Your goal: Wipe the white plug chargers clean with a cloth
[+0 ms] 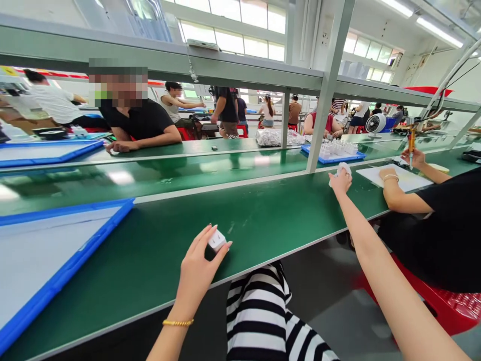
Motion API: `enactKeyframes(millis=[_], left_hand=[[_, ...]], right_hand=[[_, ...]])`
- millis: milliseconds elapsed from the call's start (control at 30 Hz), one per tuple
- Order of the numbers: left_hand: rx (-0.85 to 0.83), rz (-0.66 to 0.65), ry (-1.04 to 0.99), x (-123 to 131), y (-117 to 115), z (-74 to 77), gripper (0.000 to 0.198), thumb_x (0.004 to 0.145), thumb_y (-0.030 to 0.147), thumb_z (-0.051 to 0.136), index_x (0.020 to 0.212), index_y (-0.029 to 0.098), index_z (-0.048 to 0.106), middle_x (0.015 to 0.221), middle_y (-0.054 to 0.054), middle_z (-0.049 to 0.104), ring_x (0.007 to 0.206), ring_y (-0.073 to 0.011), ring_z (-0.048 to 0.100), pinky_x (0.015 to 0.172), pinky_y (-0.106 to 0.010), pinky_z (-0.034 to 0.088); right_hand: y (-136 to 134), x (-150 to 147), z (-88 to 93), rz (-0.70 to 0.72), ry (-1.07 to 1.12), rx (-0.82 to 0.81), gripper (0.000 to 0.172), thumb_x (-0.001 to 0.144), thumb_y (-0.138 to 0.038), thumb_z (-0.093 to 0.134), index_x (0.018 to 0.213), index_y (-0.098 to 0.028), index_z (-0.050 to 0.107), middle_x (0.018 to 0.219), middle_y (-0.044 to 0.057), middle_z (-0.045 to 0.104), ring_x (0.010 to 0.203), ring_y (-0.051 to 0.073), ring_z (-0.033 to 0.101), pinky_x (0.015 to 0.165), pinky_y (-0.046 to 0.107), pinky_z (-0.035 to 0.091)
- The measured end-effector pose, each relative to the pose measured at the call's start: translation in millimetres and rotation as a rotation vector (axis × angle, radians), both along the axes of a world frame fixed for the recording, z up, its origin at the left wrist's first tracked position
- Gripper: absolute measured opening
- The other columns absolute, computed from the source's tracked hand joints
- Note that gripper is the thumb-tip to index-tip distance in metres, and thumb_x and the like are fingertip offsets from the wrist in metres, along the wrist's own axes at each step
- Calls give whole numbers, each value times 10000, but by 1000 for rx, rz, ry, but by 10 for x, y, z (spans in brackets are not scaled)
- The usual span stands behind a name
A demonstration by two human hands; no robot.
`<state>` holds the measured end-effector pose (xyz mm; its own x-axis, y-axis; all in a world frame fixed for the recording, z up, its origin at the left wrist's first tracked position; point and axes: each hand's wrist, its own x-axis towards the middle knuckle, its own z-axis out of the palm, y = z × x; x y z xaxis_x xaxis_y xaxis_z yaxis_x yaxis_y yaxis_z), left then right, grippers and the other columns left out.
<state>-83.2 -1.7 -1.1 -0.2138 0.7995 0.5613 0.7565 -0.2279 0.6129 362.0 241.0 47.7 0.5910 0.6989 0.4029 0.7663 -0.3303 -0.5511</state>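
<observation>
Near the table's front edge, my left hand (203, 250) grips a small white plug adapter (217, 241) between thumb and fingers. Two dark marks, pins or slots, show on its upper face. My right hand (341, 181) reaches far out to the right, its fingers closed around a white object (344, 169). That object is partly hidden by the fingers and too small to name surely. Under both hands runs the green tabletop (270, 210).
A blue-rimmed tray (97, 235) fills the left. Behind my right hand, a blue tray (343, 159) holds several white parts beside an upright post (330, 90). On the right a co-worker (443, 215) works over a white board (404, 181). Another person (139, 123) leans on the far side.
</observation>
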Motion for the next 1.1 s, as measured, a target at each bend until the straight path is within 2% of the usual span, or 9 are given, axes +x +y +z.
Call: enactKeyframes(millis=[200,433,533,700,767,833,900,967,1100], left_hand=[[-42,15,-5,-10,-24,3,485,890,564,492,1249,265,623,1387,-76,582,1195,-293,596,894,-397,543],[-37,2,4,-35,-11,-19,480,897,547,494,1269,264,606,1377,-80,583,1270,-306,531,1067,-483,444],[-20,42,-12,-34,4,-7,508,911,525,474,1320,237,564,1414,-122,537,1331,-317,473,1122,-512,374],[47,198,-25,1,-26,60,550,910,459,514,1385,182,489,1528,-194,322,1408,-349,348,1154,-551,297],[123,252,-9,17,-48,64,570,887,457,561,1367,159,496,1489,-218,337,1365,-365,379,1111,-565,349],[237,262,19,27,-65,43,507,875,435,591,1289,146,548,1353,-212,466,1248,-342,481,1000,-518,466],[334,176,66,30,-73,7,369,885,380,597,1180,159,598,1122,-146,597,1023,-261,595,862,-417,542],[337,24,113,29,-71,-28,268,899,332,593,1123,186,615,963,-73,632,820,-184,619,790,-349,557],[135,-213,55,45,-36,-53,326,908,363,580,1209,237,586,1025,-51,660,878,-181,663,849,-357,570]], right_hand=[[112,283,-41,109,2,-140,677,871,-509,553,1438,-176,396,1362,200,523,1204,343,507,951,430,419],[111,167,-57,231,-55,-146,453,916,-351,494,1332,-178,535,1315,173,581,1166,323,533,913,391,435],[82,-17,-61,345,-82,-125,416,907,-344,511,1286,-181,568,1283,152,613,1135,307,558,915,378,439],[-31,-520,-66,616,-103,-99,364,878,-327,558,1210,-182,598,1207,121,659,1069,272,607,887,353,464],[-122,-760,-67,739,-104,-92,342,870,-317,567,1181,-179,600,1178,112,667,1036,253,621,863,341,473],[-241,-1005,-66,869,-106,-92,307,863,-305,576,1145,-187,600,1149,94,670,987,226,633,832,321,479],[-388,-1247,-60,991,-108,-101,245,858,-315,588,1075,-202,603,1079,62,675,917,198,637,784,297,479],[-556,-1478,-48,1123,-121,-102,177,866,-340,585,981,-205,591,973,34,660,842,182,618,737,284,464],[-929,-1875,-2,1458,-123,-67,137,891,-318,561,931,-190,533,862,18,584,784,169,553,706,281,416]])
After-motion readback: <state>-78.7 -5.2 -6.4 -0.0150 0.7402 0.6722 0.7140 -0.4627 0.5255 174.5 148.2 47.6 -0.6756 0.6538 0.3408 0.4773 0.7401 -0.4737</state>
